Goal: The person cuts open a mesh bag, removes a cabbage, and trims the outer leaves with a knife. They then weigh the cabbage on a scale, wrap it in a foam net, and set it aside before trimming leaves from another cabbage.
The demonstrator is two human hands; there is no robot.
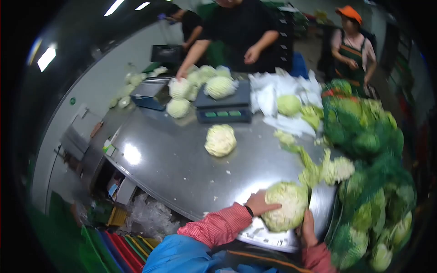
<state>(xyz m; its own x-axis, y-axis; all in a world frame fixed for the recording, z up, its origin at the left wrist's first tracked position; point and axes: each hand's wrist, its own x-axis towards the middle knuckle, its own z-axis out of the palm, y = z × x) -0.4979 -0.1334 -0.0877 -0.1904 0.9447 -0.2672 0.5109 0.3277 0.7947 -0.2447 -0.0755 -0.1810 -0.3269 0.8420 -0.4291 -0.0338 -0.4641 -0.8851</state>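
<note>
A pale green cabbage (286, 207) sits near the front edge of the metal table, between my two hands. My left hand (261, 203) grips its left side, thumb stretched across the front. On the opposite side, my right hand (308, 227) presses its fingers up against the cabbage. A thin dark strip (310, 194) shows just above those fingers; I cannot tell what it is. Loose trimmed leaves (336, 169) lie just beyond the cabbage. Farther up the table rests another cabbage (221, 140), its leaves cut back.
Green net sacks of cabbages (378, 204) line the right side. A scale (224, 107) bears a wrapped cabbage (220, 87). Several wrapped cabbages (178, 108) stand to its left, white wrapping (261, 93) to its right. A co-worker (241, 32) reaches over the far side; two more people stand behind.
</note>
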